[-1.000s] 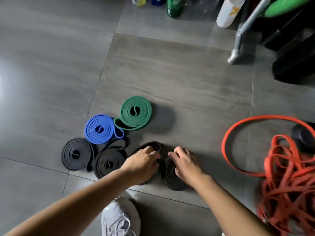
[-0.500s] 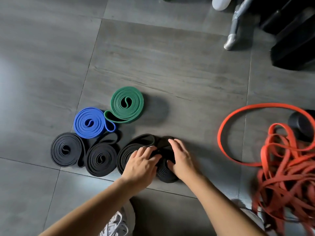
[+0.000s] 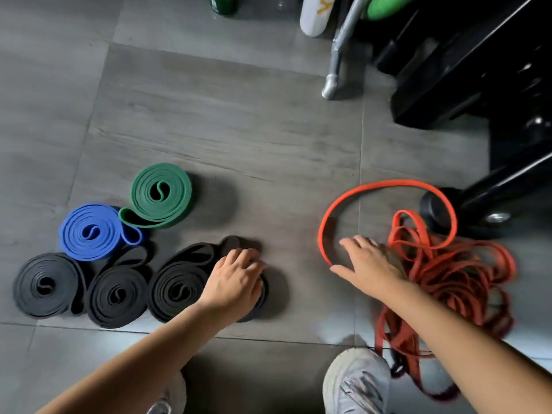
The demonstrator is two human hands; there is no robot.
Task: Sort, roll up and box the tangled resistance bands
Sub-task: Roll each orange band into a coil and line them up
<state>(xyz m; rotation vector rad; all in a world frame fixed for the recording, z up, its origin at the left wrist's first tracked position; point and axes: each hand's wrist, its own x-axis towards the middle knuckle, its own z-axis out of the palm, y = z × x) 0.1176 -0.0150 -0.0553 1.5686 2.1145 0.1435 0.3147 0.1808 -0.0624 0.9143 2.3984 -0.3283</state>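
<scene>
Rolled bands lie flat on the grey floor at left: a green roll (image 3: 161,195), a blue roll (image 3: 91,231) and three black rolls (image 3: 44,285), (image 3: 116,295), (image 3: 179,289). A fourth black roll (image 3: 264,291) is mostly hidden under my left hand (image 3: 236,279), whose curled fingers lie over its top. At right is a tangle of orange bands (image 3: 448,279), with one orange loop (image 3: 385,184) spread on the floor. My right hand (image 3: 367,264) hovers over that loop with fingers spread, holding nothing, its thumb at the loop's near end. No box is in view.
Black gym equipment (image 3: 478,70) with a round foot (image 3: 436,207) stands at the right, touching the orange loop. A metal leg (image 3: 331,85), a white bottle (image 3: 313,13) and a green bottle (image 3: 222,4) are at the back. My shoe (image 3: 355,380) is at the bottom.
My right hand has left the black roll and moved right to the orange loop. My left hand stays on the roll.
</scene>
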